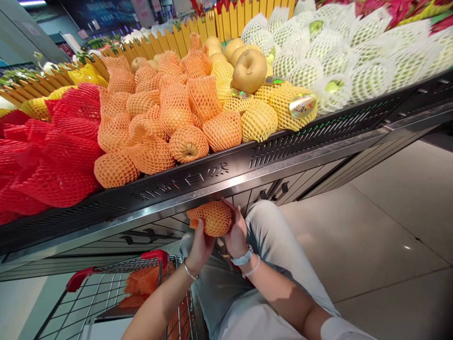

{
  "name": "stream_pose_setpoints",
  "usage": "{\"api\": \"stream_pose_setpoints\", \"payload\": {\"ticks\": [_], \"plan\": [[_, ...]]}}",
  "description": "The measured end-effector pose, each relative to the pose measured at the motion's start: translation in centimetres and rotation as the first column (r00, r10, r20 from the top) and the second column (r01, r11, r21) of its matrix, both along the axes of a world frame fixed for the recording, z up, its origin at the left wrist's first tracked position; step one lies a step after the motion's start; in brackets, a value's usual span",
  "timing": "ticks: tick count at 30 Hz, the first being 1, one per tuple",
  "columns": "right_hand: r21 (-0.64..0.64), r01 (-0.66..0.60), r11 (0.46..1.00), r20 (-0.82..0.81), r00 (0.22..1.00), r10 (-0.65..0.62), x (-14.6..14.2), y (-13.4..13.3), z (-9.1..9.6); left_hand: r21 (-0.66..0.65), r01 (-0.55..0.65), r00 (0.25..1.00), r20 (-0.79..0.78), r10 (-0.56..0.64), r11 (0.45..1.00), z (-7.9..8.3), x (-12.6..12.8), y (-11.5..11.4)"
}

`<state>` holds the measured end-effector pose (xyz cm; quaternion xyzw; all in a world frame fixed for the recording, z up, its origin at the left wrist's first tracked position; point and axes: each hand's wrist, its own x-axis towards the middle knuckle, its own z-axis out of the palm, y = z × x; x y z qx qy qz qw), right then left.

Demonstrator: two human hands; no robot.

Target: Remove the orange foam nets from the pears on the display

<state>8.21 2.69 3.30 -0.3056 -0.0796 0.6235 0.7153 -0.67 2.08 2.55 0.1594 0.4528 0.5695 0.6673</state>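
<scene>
Netted pear (pixel 211 218) cupped between left hand (pixel 200 246) and right hand (pixel 237 231), both curled round foam sleeve, 6 o'clock below display edge (pixel 198 182); shopping cart (pixel 116 283) 7 o'clock; foam-netted pears (pixel 177 108) 12 o'clock, sleeves cushioning fruit.

Orange-netted fruit (pixel 173 113), white-netted green fruit (pixel 304 71), black display shelf edge (pixel 180 182), wire shopping cart (pixel 106 293), beige floor tiles (pixel 364 245)

Site: supermarket produce section. Ahead of my hands (pixel 201 245), a long steel-edged display (pixel 184 182) of foam-netted pears (pixel 188 144) and other netted fruit (pixel 304 73); below and left of them, a wire shopping cart (pixel 116 265); tiled floor (pixel 371 226) to their right.
</scene>
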Motion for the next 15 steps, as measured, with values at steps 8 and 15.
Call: {"api": "stream_pose_setpoints", "payload": {"ticks": [8,15], "plan": [[0.279,0.017,0.96,0.363,0.924,-0.122,0.3,-0.9,0.0,-0.021,-0.004,1.0,0.009,0.004,1.0,0.8,-0.3,0.3],[0.022,0.014,1.0,-0.02,1.0,-0.014,0.4,-0.2,-1.2,0.201,0.15,0.976,-0.189,-0.112,0.968,-0.8,-0.6,-0.9]]}}
